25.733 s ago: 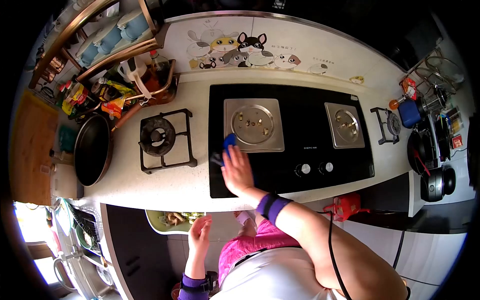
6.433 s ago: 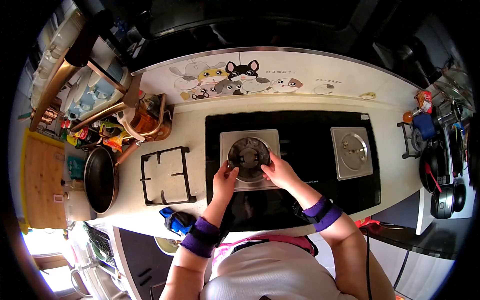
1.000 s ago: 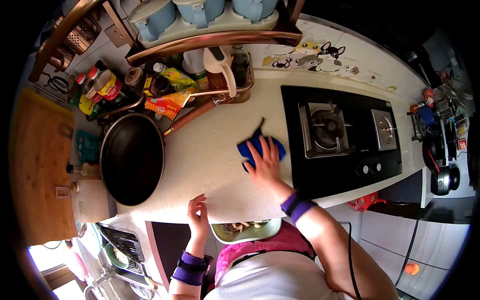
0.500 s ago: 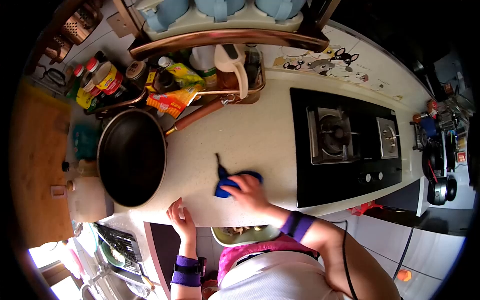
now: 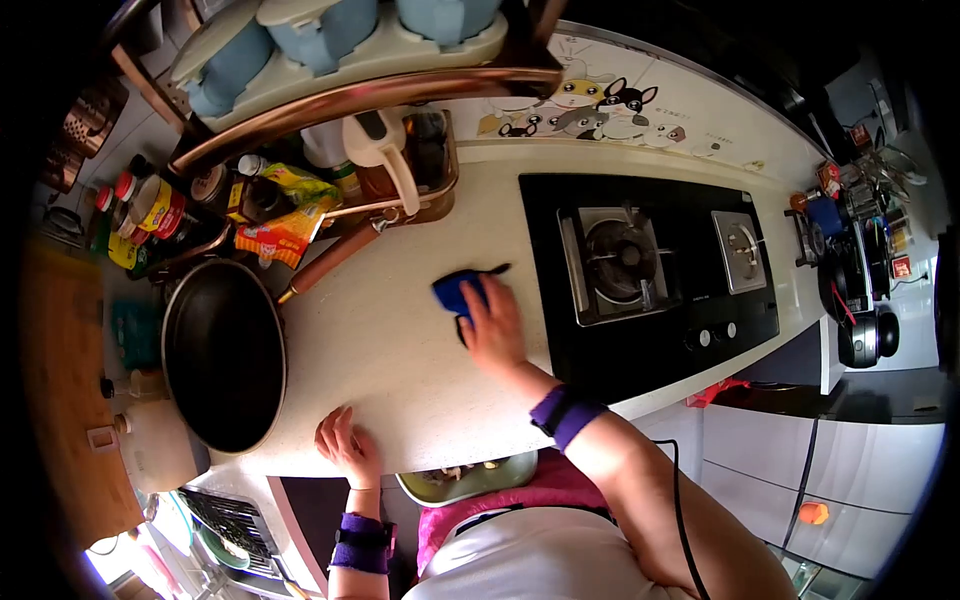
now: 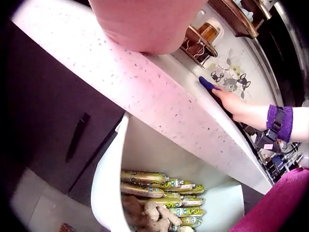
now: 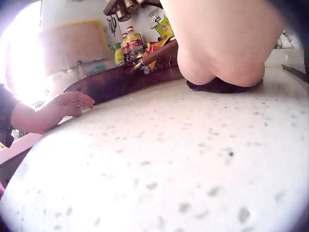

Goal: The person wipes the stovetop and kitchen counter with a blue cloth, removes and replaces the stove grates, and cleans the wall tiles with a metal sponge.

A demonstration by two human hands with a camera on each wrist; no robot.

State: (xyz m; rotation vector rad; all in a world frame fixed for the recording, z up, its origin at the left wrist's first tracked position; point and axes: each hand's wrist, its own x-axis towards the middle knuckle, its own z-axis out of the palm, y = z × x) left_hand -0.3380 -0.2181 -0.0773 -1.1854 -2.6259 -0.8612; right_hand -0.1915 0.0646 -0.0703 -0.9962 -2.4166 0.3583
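Observation:
My right hand (image 5: 495, 325) lies over a blue cloth (image 5: 453, 290), its extended fingers pressing the cloth onto the speckled pale countertop (image 5: 390, 370). In the right wrist view, a dark edge of the cloth (image 7: 222, 87) shows beneath the palm. Nearer the counter's front edge, my left hand (image 5: 348, 447) rests with loosely bent fingers and holds nothing. Right of the cloth is the black gas cooktop (image 5: 570, 355). Its left burner (image 5: 625, 265) carries a grate, while the right burner plate (image 5: 740, 250) is bare of one and has small fittings in its middle.
A black frying pan (image 5: 225, 355) stands left, its handle pointing toward a rack of bottles and packets (image 5: 290, 235). Canisters (image 5: 320, 35) fill a shelf above. Below the counter edge, a pale green bin (image 6: 108, 186) holds ginger and several wrapped sticks. Another grate (image 5: 808, 240) sits far right.
Both hands earlier held a burner part over the left plate; it and the grate now sit there. My right hand has since taken the cloth, moving it toward the front, then back.

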